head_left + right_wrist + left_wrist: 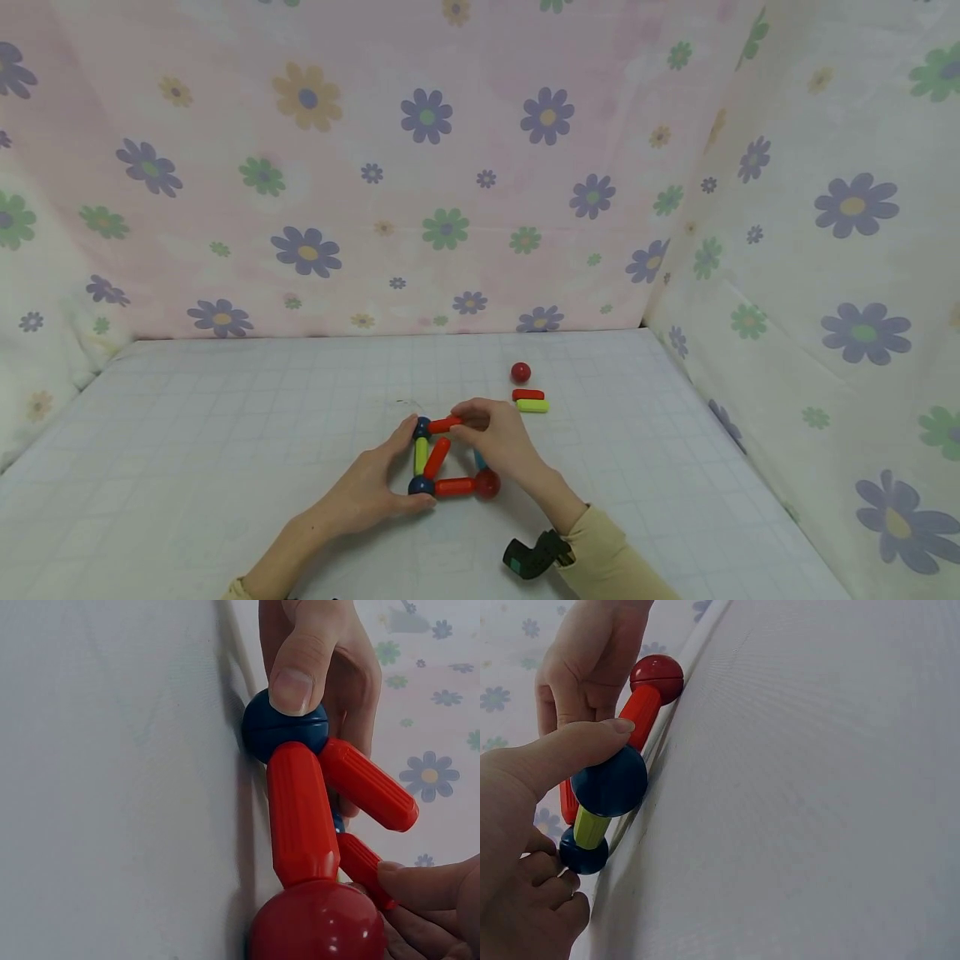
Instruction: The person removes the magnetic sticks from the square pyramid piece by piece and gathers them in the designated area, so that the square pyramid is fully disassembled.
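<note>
A frame of magnetic sticks and balls is between the hands. My left hand (367,487) grips its left side, thumb on the near dark blue ball (422,487) and fingers at the far blue ball (422,427). A yellow-green stick (421,456) joins these balls. From the near ball, one red stick (303,814) runs to a large red ball (319,926), and another red stick (371,785) angles up with its far end free. My right hand (502,433) pinches a red stick (361,862) whose other end meets the far blue ball. A blue stick (480,458) is partly hidden behind the right hand.
Beyond the right hand lie a loose red ball (521,372), a red stick (528,394) and a yellow-green stick (532,406). A black device (532,557) is at the right wrist. Flowered cloth (487,250) walls the white table (225,400) at back and sides.
</note>
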### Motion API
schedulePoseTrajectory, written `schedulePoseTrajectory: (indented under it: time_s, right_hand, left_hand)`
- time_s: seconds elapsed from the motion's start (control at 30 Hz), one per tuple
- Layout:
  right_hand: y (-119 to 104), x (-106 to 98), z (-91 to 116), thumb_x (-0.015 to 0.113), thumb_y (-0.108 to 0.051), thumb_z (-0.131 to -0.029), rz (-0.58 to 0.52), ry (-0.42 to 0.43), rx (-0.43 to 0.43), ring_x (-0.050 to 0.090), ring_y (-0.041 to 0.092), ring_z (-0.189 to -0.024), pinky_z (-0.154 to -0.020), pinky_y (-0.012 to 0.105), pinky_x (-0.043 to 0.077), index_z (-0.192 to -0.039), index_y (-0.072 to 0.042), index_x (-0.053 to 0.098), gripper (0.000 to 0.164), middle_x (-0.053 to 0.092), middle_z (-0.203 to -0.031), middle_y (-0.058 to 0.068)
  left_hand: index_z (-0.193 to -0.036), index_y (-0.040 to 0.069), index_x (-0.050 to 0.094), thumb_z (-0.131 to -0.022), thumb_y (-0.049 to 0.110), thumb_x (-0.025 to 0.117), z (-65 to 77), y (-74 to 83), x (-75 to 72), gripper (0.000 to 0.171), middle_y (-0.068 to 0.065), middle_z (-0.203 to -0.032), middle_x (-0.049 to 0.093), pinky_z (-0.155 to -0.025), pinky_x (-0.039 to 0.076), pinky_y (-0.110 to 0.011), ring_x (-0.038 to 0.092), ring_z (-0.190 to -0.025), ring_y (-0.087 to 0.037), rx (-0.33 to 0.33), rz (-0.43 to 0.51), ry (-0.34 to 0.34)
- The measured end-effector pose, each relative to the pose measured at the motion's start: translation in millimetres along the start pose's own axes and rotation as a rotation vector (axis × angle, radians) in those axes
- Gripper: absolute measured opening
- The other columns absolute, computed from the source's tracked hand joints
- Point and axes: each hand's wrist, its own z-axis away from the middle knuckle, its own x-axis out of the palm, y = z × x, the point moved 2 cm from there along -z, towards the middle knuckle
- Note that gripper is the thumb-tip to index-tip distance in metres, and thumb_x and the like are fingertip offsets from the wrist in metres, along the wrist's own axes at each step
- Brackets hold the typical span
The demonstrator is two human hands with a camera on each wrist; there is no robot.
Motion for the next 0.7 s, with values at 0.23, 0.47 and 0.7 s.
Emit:
schedulePoseTrajectory:
  time_s: [0.23,0.47,0.7]
  right_hand:
    - [1.6,-1.7,-1.0,0.071,-0.013,-0.093,-0.007,-0.005,0.009,0.071,0.02,-0.096,-0.088,0.035,0.059,-0.117,-0.003,0.071,0.025,0.074,-0.109,0.006]
    - [0.3,-3.9,-1.0,0.071,-0.012,-0.093,-0.011,0.011,0.022,0.071,0.021,-0.097,-0.09,0.037,0.059,-0.115,-0.004,0.071,0.024,0.074,-0.109,0.006]
    - [0.2,-8.1,-1.9,0.071,-0.013,-0.093,-0.021,0.009,0.006,0.07,0.019,-0.095,-0.087,0.031,0.059,-0.115,-0.005,0.071,0.023,0.074,-0.108,0.005]
  left_hand:
    - [-0.161,0.014,0.02,-0.076,0.046,0.085,-0.3,-0.3,-0.2,0.112,-0.006,-0.165,0.024,-0.119,0.027,-0.058,0.025,-0.152,-0.031,-0.005,0.003,-0.004]
    - [-0.161,0.014,0.021,-0.075,0.046,0.086,-0.7,-0.2,0.0,0.112,-0.006,-0.166,0.024,-0.119,0.027,-0.058,0.024,-0.152,-0.031,-0.015,0.008,-0.006]
    - [-0.161,0.014,0.02,-0.075,0.046,0.086,-0.9,0.7,-0.3,0.112,-0.006,-0.166,0.024,-0.119,0.026,-0.058,0.024,-0.152,-0.031,-0.018,0.008,-0.006]
